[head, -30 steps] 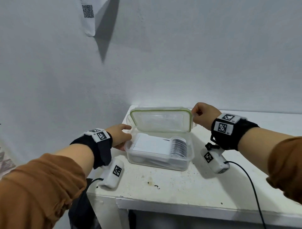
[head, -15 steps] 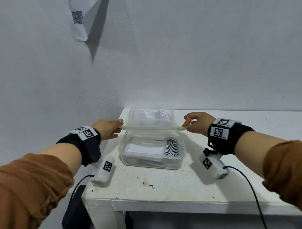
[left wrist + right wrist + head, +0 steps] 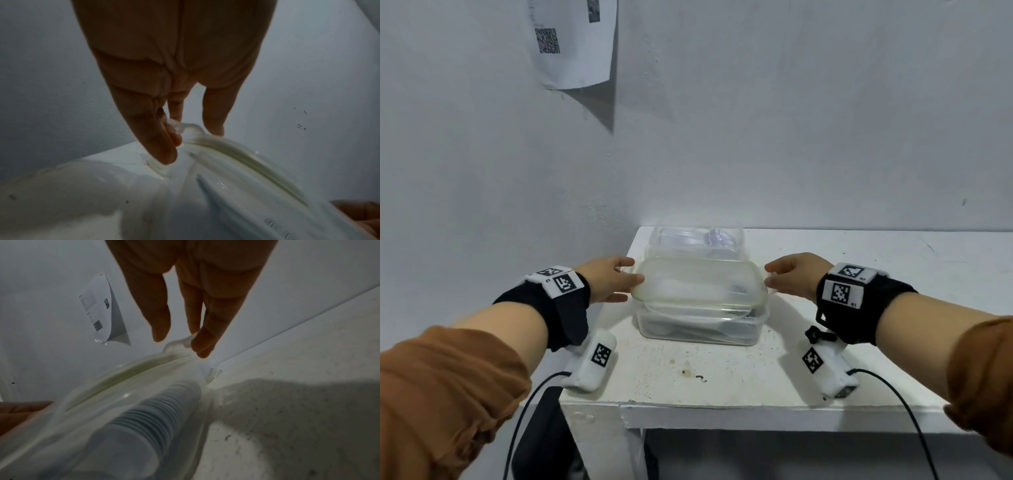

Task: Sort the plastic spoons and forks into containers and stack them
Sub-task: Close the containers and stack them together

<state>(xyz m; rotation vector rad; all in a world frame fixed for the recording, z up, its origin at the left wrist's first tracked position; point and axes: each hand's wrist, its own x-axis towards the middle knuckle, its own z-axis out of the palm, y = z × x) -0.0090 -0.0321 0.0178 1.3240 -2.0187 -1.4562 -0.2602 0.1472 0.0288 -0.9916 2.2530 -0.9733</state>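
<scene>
A clear front container (image 3: 698, 327) on the white table (image 3: 722, 380) holds a row of stacked white plastic spoons (image 3: 156, 410). Its clear green-rimmed lid (image 3: 697, 282) lies tilted just above the container's rim, held at both ends. My left hand (image 3: 631, 275) pinches the lid's left end tab (image 3: 175, 127) between thumb and fingers. At the other end my right hand (image 3: 768, 274) pinches the right tab (image 3: 185, 339). Directly behind stands a second clear container (image 3: 697, 240) with clear plastic cutlery inside, its contents blurred.
The table sits in a corner, with walls close behind and to the left. A paper sheet (image 3: 571, 41) with a QR code hangs on the wall. Black cables (image 3: 914, 421) trail off the front edge. Something dark (image 3: 544, 442) is under the table's left side.
The lid has swung from upright behind the front container down to nearly flat over it, both hands following at its ends. The second container behind is now uncovered to view.
</scene>
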